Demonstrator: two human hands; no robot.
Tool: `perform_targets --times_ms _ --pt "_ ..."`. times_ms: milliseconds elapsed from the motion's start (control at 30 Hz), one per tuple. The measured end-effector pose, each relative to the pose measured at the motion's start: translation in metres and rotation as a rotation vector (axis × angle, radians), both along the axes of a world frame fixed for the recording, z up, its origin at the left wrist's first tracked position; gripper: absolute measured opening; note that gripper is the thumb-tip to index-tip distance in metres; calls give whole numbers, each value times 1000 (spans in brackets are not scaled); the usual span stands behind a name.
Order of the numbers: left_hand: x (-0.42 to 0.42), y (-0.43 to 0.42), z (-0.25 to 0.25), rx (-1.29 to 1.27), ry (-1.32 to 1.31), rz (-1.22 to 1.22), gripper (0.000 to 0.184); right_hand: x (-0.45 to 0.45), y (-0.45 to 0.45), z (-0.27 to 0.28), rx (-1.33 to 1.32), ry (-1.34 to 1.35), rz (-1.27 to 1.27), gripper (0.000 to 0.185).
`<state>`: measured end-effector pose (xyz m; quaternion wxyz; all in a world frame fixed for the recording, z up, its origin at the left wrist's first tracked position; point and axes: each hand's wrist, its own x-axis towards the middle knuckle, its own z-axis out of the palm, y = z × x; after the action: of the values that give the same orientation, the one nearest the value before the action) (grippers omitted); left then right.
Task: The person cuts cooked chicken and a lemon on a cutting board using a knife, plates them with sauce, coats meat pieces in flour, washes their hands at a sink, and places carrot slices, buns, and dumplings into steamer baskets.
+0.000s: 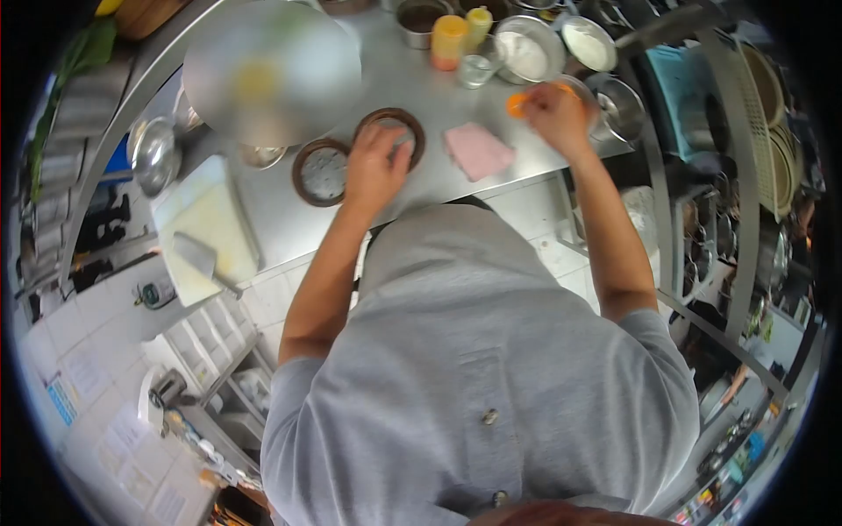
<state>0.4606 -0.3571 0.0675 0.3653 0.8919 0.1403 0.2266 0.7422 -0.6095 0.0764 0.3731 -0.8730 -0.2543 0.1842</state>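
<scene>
My left hand [379, 167] is bent over a round dish with a thick brown rim [419, 140], fingers curled at its grey inside and thumb on the near side. A similar brown-rimmed dish [303, 175] with a speckled grey inside lies just left of it. My right hand [561, 116] is raised at the table's right side, fingers pinched together at a bright orange object [516, 105]; its kind is blurred. Right behind that hand is a bowl [586, 95], partly hidden. Between my hands a folded pink cloth [478, 151] lies near the front edge.
On the left, a knife [195, 254] rests on a white cutting board [219, 210] that overhangs the edge. A large blurred round shape [272, 70] covers the back left. Farther back stand an orange-topped bottle [449, 42], a glass [475, 72] and a bowl of white powder [526, 54].
</scene>
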Motion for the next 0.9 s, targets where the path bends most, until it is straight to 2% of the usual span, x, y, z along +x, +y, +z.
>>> perform_targets --times_ms 33,100,133,167,233,267,333,367,400,433,500,533,567,633,700,767,867,900 --pt "-9 8 -1 16 13 11 23 -29 29 -9 51 11 86 22" --pt "-10 10 -14 268 -20 9 24 -81 93 -26 101 36 274 20" --pt "-19 13 -22 268 43 14 27 -105 123 -37 89 -10 320 22" --pt "-26 16 -31 259 27 -24 27 -120 148 -40 39 -9 380 24" --pt "-37 15 -49 453 74 -4 36 -139 182 -64 -132 -208 487 21" --pt "-39 8 -50 444 55 -36 36 -139 184 -66 -217 -277 577 19" --pt "-45 6 -49 526 206 1 46 -137 163 -40 -164 -286 477 18" --pt "-43 10 -49 523 191 -8 46 -130 153 -20 -98 -290 416 18" --pt "-44 11 -52 525 223 -7 47 -113 129 4 -162 -326 393 20" --pt "-47 10 -55 522 263 -1 49 -91 103 19 -344 -271 294 20" --pt "-46 6 -53 512 296 15 50 -18 37 -17 -393 -508 27 19" --pt "-46 5 -56 510 274 33 50 8 16 2 -614 -489 -53 22" --pt "-48 7 -57 515 258 46 50 42 -7 -15 -731 -453 -166 24" --pt "-49 5 -59 508 292 92 51 74 -45 -48 -626 -575 128 25" --pt "-49 10 -59 500 286 53 52 92 -51 -80 -663 -378 210 31" --pt "-50 11 -55 512 300 56 53 90 -41 -61 -759 -250 116 32" --pt "-48 16 -49 491 271 39 55 98 -65 -68 -713 -316 181 30" --pt "-48 16 -49 466 241 25 56 96 -73 -66 -630 -356 134 28"
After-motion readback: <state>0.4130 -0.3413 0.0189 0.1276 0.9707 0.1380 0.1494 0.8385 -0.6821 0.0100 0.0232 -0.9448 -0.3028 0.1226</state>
